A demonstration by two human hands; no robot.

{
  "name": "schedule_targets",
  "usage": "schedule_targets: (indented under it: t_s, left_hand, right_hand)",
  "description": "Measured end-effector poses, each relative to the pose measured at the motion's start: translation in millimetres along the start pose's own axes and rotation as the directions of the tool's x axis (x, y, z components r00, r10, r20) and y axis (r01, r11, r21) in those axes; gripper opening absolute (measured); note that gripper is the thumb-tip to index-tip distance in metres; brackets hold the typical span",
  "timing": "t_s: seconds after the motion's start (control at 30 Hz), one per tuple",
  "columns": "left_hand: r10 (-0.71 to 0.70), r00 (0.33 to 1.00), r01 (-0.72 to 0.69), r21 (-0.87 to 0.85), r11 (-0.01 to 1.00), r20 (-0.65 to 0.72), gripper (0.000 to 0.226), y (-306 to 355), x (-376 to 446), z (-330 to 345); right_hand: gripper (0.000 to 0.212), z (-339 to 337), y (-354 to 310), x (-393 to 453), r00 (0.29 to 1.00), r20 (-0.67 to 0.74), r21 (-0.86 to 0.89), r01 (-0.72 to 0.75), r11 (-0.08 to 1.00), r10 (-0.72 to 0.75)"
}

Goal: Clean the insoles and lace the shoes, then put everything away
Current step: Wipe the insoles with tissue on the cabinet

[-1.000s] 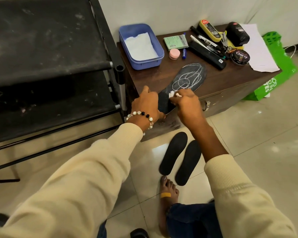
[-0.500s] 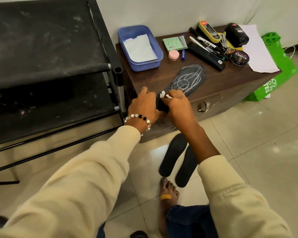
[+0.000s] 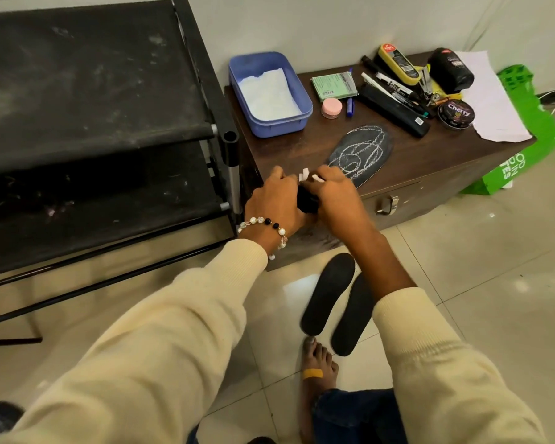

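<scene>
In the head view, a dark insole point(image 3: 362, 152) marked with white chalk-like scribbles is seen lying on the brown tabletop point(image 3: 430, 155), its near end at the front edge, where both hands meet. The left hand point(image 3: 274, 200) is curled around the near end of that insole, which shows as a dark bit between the two hands. A small white piece point(image 3: 303, 174), perhaps a wipe or chalk, is pinched by the fingers of the right hand point(image 3: 334, 195), which is pressed against the same end; what the piece is cannot be told. A beaded bracelet point(image 3: 263, 224) is worn on the left wrist, above a cream sleeve.

Two plain black insoles point(image 3: 329, 293) are laid side by side on the tiled floor point(image 3: 462, 283) in front of the chest, near a bare foot point(image 3: 319, 366) with a yellow plaster.

Further back on the tabletop, a blue tub point(image 3: 298, 91) lined with white paper is placed at the left. A green packet point(image 3: 334, 86), a small pink jar point(image 3: 331, 107), a yellow-handled shoe brush point(image 3: 398, 64), a tin of Cherry polish point(image 3: 455, 113) and a white sheet point(image 3: 494, 100) are spread to its right. A black shoe rack point(image 3: 93, 123) is stood at the left, a green bag point(image 3: 532, 123) at the far right.
</scene>
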State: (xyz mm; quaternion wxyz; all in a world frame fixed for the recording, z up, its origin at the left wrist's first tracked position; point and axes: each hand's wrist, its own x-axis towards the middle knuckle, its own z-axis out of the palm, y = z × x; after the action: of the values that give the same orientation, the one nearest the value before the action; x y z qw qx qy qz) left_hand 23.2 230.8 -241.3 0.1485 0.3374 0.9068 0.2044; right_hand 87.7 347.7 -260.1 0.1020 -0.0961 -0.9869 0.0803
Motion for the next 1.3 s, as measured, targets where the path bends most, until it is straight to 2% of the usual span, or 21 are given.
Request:
schedule_targets:
  t_s: [0.07,0.17,0.23,0.33,0.43,0.5,0.63,0.73,0.77,0.8,0.87,0.93,1.0,1.07,1.1,1.17,1.2,1.23,1.3]
  left_hand:
    - [0.001,1.000,-0.002,0.009,1.000,0.014,0.064,1,1,0]
    - [-0.003,1.000,0.003,0.011,1.000,0.022,0.067,1,2,0]
    - [-0.003,1.000,0.003,0.007,1.000,0.019,0.064,1,1,0]
    - [0.003,1.000,-0.003,-0.012,1.000,0.011,0.058,0,1,0]
    - [0.005,1.000,-0.004,-0.018,1.000,0.011,0.064,0,1,2]
    - [-0.001,1.000,0.001,-0.018,1.000,0.017,0.069,0,2,1]
    - [-0.003,1.000,0.003,-0.009,1.000,0.018,0.071,0,1,1]
    - [0.010,1.000,-0.011,0.003,1.000,0.014,0.068,0,1,2]
    - [0.012,1.000,-0.012,0.005,1.000,0.013,0.069,0,1,2]
    - [0.013,1.000,-0.013,0.007,1.000,0.013,0.070,0,1,2]
    - [0.004,1.000,-0.004,0.018,1.000,0.028,0.072,0,1,1]
    - [-0.010,0.998,0.008,0.040,0.999,0.056,0.075,2,1,0]
    - [-0.021,0.997,0.017,0.072,0.997,0.067,0.076,4,1,-1]
    - [-0.013,0.999,0.007,0.122,0.992,0.048,0.076,6,-1,-1]
    - [0.000,0.999,-0.005,0.145,0.989,0.036,0.076,7,-2,-1]
    - [0.029,0.999,-0.033,0.166,0.986,0.025,0.077,7,-4,0]
    - [0.039,0.999,-0.043,0.166,0.985,0.025,0.077,8,-4,0]
    - [0.040,0.999,-0.044,0.162,0.986,0.027,0.077,8,-4,0]
    - [0.026,0.999,-0.031,0.154,0.988,0.038,0.075,9,-2,-1]
  right_hand:
    - [0.031,-4,13,-3,1.000,-0.009,-0.014,0.003,1.000,-0.003]
    - [0.032,4,22,-3,0.983,-0.088,0.061,-0.158,0.986,0.163]
    - [0.028,5,10,0,0.971,-0.061,0.097,-0.226,0.969,0.233]
    - [0.024,0,0,5,0.996,-0.019,0.033,-0.085,0.996,0.086]
    - [0.034,-14,7,1,0.999,0.049,0.027,0.012,1.000,-0.013]
    - [0.040,-16,18,-3,0.999,0.047,-0.001,-0.028,1.000,0.028]
    - [0.034,-9,13,-6,0.988,0.039,0.090,-0.153,0.984,0.150]
    - [0.026,-16,-1,-8,0.999,0.041,0.093,-0.019,0.995,0.015]
    - [0.027,-21,-1,-10,0.996,0.080,0.065,0.030,0.997,-0.035]
    - [0.028,-27,2,-13,0.990,0.128,0.052,0.049,0.997,-0.055]
    - [0.028,-32,14,-19,0.992,0.094,0.052,0.077,0.996,-0.081]
    - [0.028,-31,25,-24,1.000,0.001,0.073,-0.021,0.997,0.021]
    - [0.030,-30,24,-24,0.971,0.010,0.274,-0.234,0.933,0.241]
    - [0.030,-26,12,-20,0.964,0.019,0.309,-0.259,0.915,0.266]
    - [0.028,-27,4,-20,0.981,0.002,0.295,-0.187,0.937,0.195]
    - [0.026,-28,0,-25,0.999,-0.014,0.204,0.044,0.978,-0.042]
    - [0.027,-30,3,-27,0.993,0.029,0.148,0.105,0.983,-0.111]
    - [0.028,-34,10,-28,0.989,0.067,0.107,0.127,0.986,-0.134]
    - [0.028,-38,22,-30,0.996,0.064,0.078,0.062,0.995,-0.067]
